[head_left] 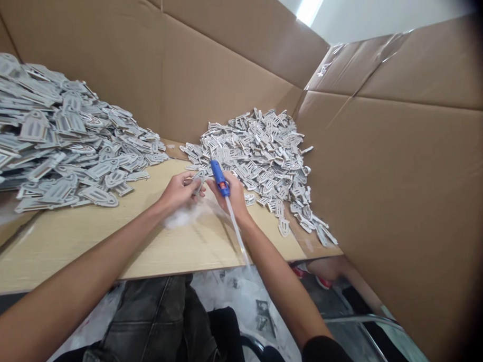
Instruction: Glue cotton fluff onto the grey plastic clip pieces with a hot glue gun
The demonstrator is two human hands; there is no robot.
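Note:
In the middle of the head view, my left hand (181,192) is closed on a small grey slotted piece (199,180), pinched between thumb and fingers. My right hand (235,194), just beside it, is wrapped round a blue glue gun (220,177) with an orange-red part on its body. The gun's front end points away from me, toward the far pile. A long translucent glue stick (236,228) sticks out of its back end toward me. Wispy whitish material (181,217) lies on the board under my hands.
A large heap of grey slotted pieces (68,138) rises at the left. Another pile of such pieces (262,150) lies behind and right of my hands. Tall cardboard walls (230,59) enclose the back and right of the tan board (155,257). Another person's foot (323,281) shows below right.

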